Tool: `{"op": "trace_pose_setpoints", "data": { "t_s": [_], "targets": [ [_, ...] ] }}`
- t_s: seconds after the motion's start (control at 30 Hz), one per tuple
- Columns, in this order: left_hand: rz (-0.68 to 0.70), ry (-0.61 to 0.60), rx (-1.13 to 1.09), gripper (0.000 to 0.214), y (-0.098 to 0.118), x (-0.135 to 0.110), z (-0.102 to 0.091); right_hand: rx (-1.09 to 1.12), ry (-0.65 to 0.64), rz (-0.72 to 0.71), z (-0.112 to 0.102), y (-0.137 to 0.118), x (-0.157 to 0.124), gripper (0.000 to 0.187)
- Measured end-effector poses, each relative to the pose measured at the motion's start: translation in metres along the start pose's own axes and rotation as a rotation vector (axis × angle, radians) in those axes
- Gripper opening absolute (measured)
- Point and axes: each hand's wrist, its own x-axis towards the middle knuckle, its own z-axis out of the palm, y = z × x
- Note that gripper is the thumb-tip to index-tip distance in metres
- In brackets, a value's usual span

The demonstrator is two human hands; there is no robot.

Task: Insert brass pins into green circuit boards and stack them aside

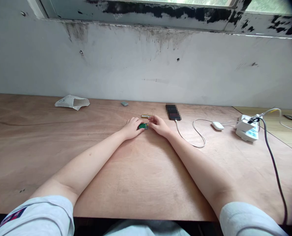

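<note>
A small, flat green object (142, 126) with a paler right end lies between my hands at the middle of the table; its kind is too small to make out. My left hand (132, 127) holds its left end, thumb on the near side and fingers on the far side. At its right end is my right hand (158, 125), thumb and forefinger pinched together; whatever they hold is hidden. Just beyond them sits a row of small white cylinders with yellowish ends (145, 116), resembling batteries, partly covered by my right fingers.
A small grey block (124, 103) lies near the wall. Far left is a crumpled white bag (72, 102). To the right are a black phone (173, 112) on a white cable (197, 131), a white case (217, 126), and a power strip (247, 133) with a black cord (275, 164).
</note>
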Motion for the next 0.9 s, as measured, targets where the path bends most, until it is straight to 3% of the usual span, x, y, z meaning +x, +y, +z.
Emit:
{"op": "trace_pose_setpoints", "data": {
  "t_s": [0.33, 0.73, 0.9],
  "targets": [
    [-0.012, 0.003, -0.017, 0.036, -0.0051, 0.0016, 0.0065, -0.086, 0.011, 0.009, 0.0044, 0.0000, 0.0010, 0.016],
    [-0.029, -0.025, -0.005, 0.032, 0.0005, -0.0003, 0.0021, -0.372, -0.037, -0.136, 0.0074, -0.0014, -0.0009, 0.015],
    [-0.033, -0.036, 0.004, 0.034, 0.0014, -0.0001, 0.0013, -0.463, 0.028, -0.184, 0.0073, 0.0006, -0.0030, 0.015]
  ]
}}
